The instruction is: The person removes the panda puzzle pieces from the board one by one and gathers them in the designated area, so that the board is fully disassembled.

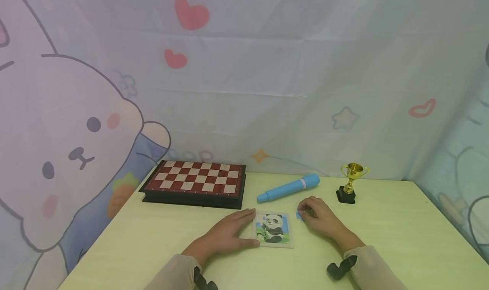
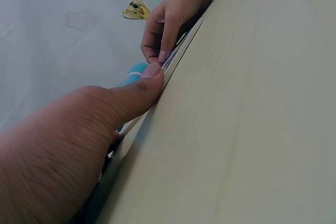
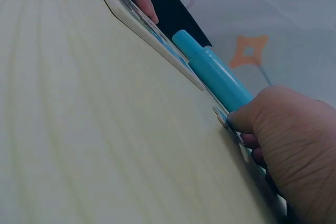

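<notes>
A pale, creased fabric backdrop hangs behind, printed with a large cartoon rabbit at nine o'clock, pinkish-red hearts towards eleven and a star near three. Soft light falls on the yellow-green table at six.

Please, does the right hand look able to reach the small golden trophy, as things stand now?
Probably yes: the trophy stands beyond the right hand, with only bare table between them. But that hand pinches a small blue piece, so it would likely need to put this down first.
</notes>
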A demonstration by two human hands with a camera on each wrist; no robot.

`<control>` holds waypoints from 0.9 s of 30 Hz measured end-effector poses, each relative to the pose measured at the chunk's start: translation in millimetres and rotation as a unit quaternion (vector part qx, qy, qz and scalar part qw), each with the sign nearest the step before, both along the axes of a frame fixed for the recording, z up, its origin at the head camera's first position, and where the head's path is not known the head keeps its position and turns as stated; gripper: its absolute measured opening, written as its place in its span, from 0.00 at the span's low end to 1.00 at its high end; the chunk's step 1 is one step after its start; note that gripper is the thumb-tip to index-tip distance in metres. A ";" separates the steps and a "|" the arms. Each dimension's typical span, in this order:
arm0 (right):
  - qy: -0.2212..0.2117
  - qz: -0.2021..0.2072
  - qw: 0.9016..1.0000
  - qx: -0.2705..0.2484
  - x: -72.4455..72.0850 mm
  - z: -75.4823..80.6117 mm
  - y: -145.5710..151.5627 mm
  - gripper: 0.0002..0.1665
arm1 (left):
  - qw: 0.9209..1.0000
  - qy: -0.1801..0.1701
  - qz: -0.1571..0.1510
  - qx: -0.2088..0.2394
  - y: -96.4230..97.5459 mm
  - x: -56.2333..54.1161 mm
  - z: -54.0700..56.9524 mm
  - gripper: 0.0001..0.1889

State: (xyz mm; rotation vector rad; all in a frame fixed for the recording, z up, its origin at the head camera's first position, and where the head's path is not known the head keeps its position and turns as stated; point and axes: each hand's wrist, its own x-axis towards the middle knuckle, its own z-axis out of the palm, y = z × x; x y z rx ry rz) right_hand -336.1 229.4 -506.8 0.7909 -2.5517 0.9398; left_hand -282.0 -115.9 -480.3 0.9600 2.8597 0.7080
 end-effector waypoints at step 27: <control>0.139 0.087 0.986 0.041 8.2 9.0 -67.7 0.07 | 1.000 -0.008 -0.002 0.006 -0.2 0.0 0.8 0.48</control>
